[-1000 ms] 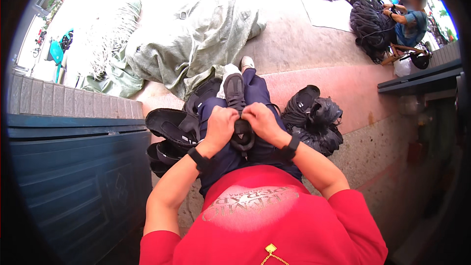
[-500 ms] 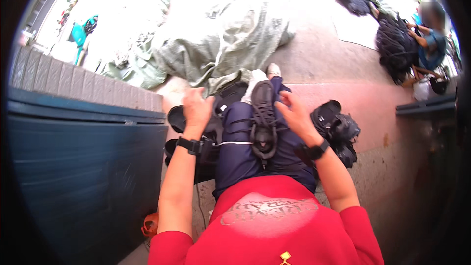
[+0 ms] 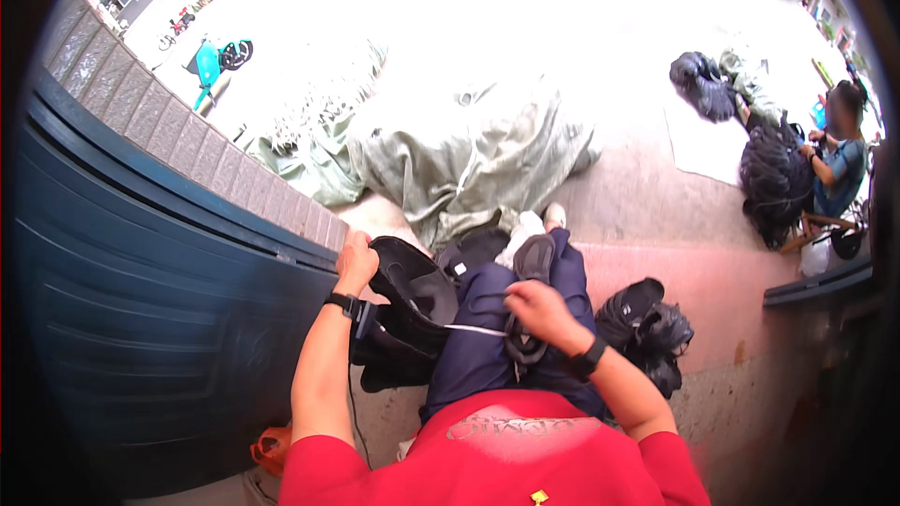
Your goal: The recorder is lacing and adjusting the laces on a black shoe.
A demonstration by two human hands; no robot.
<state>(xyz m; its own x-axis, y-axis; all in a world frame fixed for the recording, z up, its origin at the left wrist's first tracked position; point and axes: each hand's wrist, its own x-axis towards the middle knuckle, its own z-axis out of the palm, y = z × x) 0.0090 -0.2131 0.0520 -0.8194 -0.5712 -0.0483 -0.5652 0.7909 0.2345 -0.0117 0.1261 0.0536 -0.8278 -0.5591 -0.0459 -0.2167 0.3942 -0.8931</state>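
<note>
A black shoe (image 3: 533, 260) lies on the person's lap, on the dark blue pants (image 3: 473, 351). Its toe points away from the red shirt (image 3: 525, 454). The right hand (image 3: 546, 314) is over the middle of the shoe and hides that part. The right fingers are bent and close together. They are right at the shoe, but I cannot tell if they pinch a bit of it.

The left hand (image 3: 357, 262) is well to the left of the shoe. Its fingers are at the rim of a black piece (image 3: 412, 286), which is curved and hollow. I cannot tell if they grip that rim or just touch it. A white string (image 3: 476, 329) runs over the leg from beside the black piece to the shoe. Each wrist has a black band.

More black shoes (image 3: 647, 323) sit in a pile to the right of the shoe, on the floor (image 3: 694, 262). A big gray-green sheet (image 3: 459, 169) lies past the toe of the shoe. A blue door (image 3: 159, 309) is far to the left of the shoe. Far off to the right, past the shoe, another person (image 3: 842, 173) sits by a big dark heap (image 3: 773, 183).
</note>
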